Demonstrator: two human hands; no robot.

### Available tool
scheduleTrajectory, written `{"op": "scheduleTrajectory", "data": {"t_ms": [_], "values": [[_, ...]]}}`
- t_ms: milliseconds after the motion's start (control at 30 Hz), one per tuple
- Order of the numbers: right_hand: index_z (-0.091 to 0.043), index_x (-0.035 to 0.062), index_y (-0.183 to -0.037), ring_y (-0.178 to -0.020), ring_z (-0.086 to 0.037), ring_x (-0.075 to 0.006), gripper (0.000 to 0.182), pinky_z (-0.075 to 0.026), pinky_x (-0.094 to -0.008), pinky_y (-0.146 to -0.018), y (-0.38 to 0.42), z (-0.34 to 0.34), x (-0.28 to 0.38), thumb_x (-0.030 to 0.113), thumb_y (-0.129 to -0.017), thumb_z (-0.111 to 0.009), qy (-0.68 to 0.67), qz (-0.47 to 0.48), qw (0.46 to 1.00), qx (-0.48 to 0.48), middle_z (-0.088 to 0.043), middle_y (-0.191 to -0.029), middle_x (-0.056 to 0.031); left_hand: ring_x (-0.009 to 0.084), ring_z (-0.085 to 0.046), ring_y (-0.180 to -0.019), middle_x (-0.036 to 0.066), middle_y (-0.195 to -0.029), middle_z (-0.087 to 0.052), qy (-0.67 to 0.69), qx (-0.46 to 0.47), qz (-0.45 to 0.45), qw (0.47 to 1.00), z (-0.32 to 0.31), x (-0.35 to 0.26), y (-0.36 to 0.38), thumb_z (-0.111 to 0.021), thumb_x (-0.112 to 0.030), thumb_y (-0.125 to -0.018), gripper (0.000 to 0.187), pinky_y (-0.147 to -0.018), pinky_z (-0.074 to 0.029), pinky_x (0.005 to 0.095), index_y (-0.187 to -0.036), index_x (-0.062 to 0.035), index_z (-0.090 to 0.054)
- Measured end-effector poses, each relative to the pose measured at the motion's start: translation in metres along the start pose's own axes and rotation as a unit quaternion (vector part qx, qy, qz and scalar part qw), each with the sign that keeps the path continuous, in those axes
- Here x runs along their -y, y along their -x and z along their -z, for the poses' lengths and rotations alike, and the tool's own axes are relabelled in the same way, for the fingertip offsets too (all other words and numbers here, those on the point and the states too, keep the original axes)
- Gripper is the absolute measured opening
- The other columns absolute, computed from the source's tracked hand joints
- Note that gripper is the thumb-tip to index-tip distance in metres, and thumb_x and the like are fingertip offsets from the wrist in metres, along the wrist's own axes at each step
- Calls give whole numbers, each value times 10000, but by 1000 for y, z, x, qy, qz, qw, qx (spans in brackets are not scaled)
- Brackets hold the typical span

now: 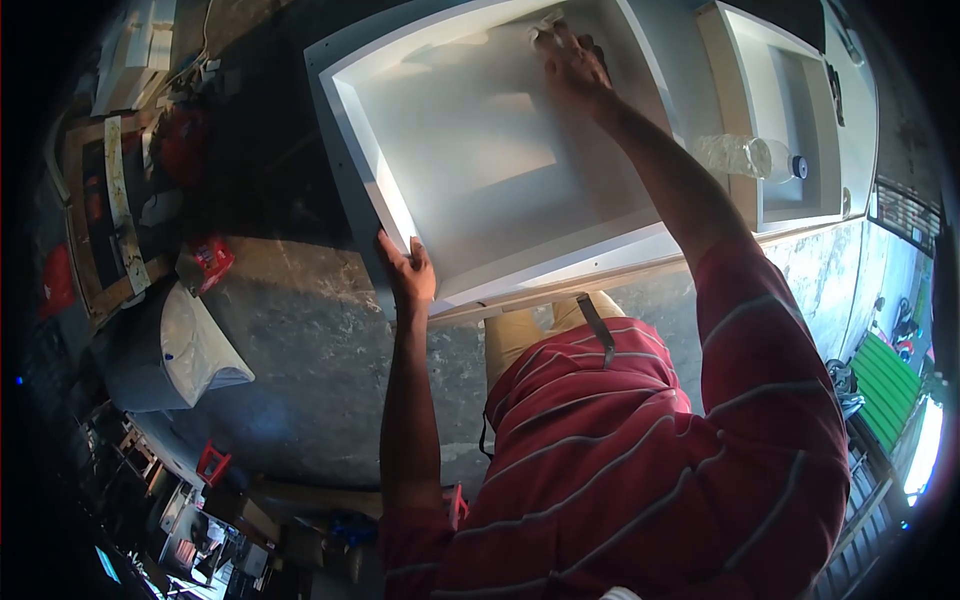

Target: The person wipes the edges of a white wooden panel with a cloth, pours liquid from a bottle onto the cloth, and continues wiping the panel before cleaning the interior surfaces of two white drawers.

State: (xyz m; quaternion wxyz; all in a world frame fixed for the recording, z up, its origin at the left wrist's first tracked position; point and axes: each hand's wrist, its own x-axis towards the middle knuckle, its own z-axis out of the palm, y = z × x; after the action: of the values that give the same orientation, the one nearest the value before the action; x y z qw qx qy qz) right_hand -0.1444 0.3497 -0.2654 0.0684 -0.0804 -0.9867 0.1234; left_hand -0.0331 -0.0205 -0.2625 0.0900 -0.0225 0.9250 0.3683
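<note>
A large white open box or drawer [385, 170] lies tilted in view, its inside facing up. My left hand [408, 270] grips its left wall near the lower left corner, thumb inside and fingers outside. Deep in the box, near the far right corner, my right hand [575, 65] presses a small pale cloth or wad [546, 27] against the inner surface, its fingers bent around it. To the right of the box, a clear plastic bottle [735, 155] with a dark cap lies on its side.
Another white box [740, 60] stands to the right, partly beneath the bottle. Wooden frames [120, 200], a red bag [212, 262] and a white-topped grey object [200, 345] are at the left. A green slatted panel [882, 390] is at the far right.
</note>
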Motion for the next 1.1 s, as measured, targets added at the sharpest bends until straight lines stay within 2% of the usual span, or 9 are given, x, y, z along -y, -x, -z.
{"op": "scheduleTrajectory", "data": {"t_ms": [33,367,433,567,633,767,867,967,1100], "values": [[-590,237,-1122,-1137,-436,-344,301,-394,-438,-950,18,-10,10,200,-831,-526,-30,42,998,-23,-427,-1352,-77,447,-388,-1171,312,-1296,-347,28,5,-1,1000,3,-6,0,-502,-182,-899,574,-980,-336,443,-1329,85,-231],[-618,160,-1069,-1195,-406,-233,251,-252,-437,-1090,106,-49,172,281,-875,-513,-145,388,907,81,-522,-1247,-63,456,-384,-1189,323,-1284,-376,49,-60,21,997,-5,4,-6,-318,-435,-972,627,-992,-325,451,-1302,98,-301],[-657,137,-983,-1195,-405,-243,186,-300,-407,-1055,113,-47,161,195,-855,-535,-200,405,851,268,-530,-1233,-22,454,-372,-1205,323,-1298,-368,51,-52,14,997,-2,3,-8,-318,-428,-973,624,-999,-322,447,-1313,95,-294],[-638,113,-1018,-1171,-452,-269,261,-348,-392,-985,137,-14,168,232,-900,-438,-253,378,762,461,-552,-1205,-44,454,-355,-1229,318,-1325,-353,12,-56,31,998,-6,2,-6,-307,-416,-978,612,-1009,-314,443,-1324,88,-299],[-586,144,-1192,-1057,-527,-237,386,-371,-362,-927,127,-13,178,352,-931,-393,-387,99,649,647,-636,-1077,-65,439,-320,-1264,318,-1353,-324,52,-44,16,998,-1,-4,-9,-297,-464,-966,670,-1035,-288,431,-1334,96,-285],[-647,137,-1126,-1008,-559,-215,370,-390,-339,-910,132,-18,181,341,-916,-422,-380,212,700,566,-623,-1159,-65,428,-401,-1177,301,-1254,-405,72,-82,-52,993,-4,-1,-12,-305,-352,-989,518,-975,-326,456,-1277,75,-360],[-648,125,-1122,-967,-581,-208,359,-418,-350,-873,134,11,181,343,-885,-491,-486,167,629,583,-646,-1115,-65,393,-434,-1122,274,-1196,-432,159,-24,-124,979,2,1,-16,-297,-329,-994,479,-950,-344,437,-1265,60,-366],[-644,110,-1130,-847,-629,-186,353,-467,-326,-777,122,24,169,241,-803,-619,-477,157,667,550,-683,-998,-87,365,-453,-1065,246,-1150,-442,152,-34,-158,975,-5,19,-16,-290,-343,-997,474,-929,-354,424,-1256,45,-372],[-662,74,-1067,-791,-631,-171,306,-486,-312,-723,122,-17,167,264,-832,-610,-440,30,737,511,-686,-919,-109,359,-435,-1105,232,-1189,-422,137,35,0,990,-4,25,-13,-286,-368,-996,485,-944,-344,426,-1275,21,-366]]}}
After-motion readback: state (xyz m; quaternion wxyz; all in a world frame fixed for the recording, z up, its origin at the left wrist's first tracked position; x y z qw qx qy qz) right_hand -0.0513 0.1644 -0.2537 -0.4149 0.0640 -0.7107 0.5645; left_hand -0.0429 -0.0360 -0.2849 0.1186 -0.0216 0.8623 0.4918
